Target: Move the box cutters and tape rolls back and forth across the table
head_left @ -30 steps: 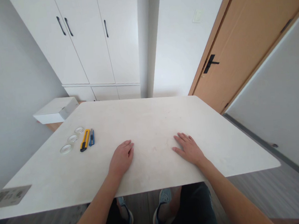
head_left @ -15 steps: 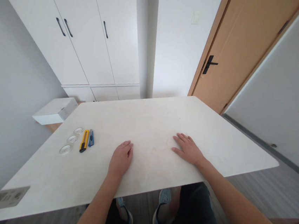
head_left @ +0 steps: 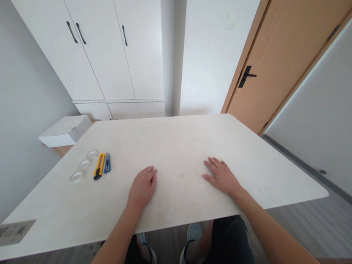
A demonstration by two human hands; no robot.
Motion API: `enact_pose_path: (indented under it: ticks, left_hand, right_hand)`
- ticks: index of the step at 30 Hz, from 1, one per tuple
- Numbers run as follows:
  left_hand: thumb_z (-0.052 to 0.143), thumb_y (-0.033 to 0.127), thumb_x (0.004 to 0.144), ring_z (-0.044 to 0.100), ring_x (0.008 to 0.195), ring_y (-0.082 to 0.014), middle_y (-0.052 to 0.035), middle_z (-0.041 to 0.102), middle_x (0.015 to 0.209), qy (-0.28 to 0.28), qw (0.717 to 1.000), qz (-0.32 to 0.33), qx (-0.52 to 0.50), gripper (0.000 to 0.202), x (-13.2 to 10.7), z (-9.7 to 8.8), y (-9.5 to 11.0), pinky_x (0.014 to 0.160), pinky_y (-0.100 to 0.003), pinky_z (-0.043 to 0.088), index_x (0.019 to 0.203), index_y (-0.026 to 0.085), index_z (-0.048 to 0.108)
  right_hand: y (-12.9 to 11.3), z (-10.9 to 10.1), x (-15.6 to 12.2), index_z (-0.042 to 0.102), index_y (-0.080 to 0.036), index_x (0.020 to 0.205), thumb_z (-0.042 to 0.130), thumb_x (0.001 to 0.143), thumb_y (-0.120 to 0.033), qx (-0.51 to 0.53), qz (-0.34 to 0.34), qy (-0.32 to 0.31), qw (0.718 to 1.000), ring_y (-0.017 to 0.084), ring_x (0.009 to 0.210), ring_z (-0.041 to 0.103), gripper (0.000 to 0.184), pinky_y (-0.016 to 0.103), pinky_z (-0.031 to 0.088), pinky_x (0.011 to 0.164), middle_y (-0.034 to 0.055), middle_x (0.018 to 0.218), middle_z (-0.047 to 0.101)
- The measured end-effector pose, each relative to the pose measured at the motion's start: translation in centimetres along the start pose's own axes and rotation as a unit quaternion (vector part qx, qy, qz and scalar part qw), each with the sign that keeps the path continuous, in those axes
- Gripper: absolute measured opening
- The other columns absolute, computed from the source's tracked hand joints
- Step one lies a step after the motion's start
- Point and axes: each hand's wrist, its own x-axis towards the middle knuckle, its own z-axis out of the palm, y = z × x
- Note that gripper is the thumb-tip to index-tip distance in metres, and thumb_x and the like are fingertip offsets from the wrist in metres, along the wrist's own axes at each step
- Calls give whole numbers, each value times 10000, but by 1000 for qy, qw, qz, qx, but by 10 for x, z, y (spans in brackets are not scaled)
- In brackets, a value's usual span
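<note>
My left hand (head_left: 143,186) rests on the white table (head_left: 177,140), holding nothing; its fingers lie loosely together, slightly bent. My right hand (head_left: 221,175) lies palm down on the tabletop with its fingers apart, also without anything in it. To the left of my left hand are a yellow utility knife (head_left: 99,166) with a black end and a smaller blue utility knife (head_left: 107,163), side by side. Left of the knives, three clear tape rolls lie flat in a slanting row: a near roll (head_left: 77,176), a middle roll (head_left: 85,164) and a far roll (head_left: 92,154).
A printed grey label (head_left: 10,233) is on the table's near left corner. Beyond the far left edge stands a white box (head_left: 66,130). White cupboards (head_left: 100,52) rise behind the table, and a wooden door (head_left: 294,33) is at the right.
</note>
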Motion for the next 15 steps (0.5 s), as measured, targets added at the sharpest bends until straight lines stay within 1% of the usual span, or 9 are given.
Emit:
enact_pose_path:
  ticks: [4,15]
  left_hand:
    - [432,274,978,620,1229,-247,-117,681,1305,-6,1000,-1,4,370,0,0,0,1122,-437,460,1184,156,715]
    - [434,258,977,621,1231,-242,-121,683,1301,-12,1000,2,9,365,0,0,0,1121,-437,463,1184,150,714]
  right_hand:
    - [-1,-2,0,471,-170,1516,371,987,-643,1,3,-8,1000,315,1483,326,717,529,247,1198,150,1597,387]
    - [1,3,0,467,-193,1521,385,984,-626,11,6,1,1000,307,1484,326,695,524,236,1202,141,1596,392]
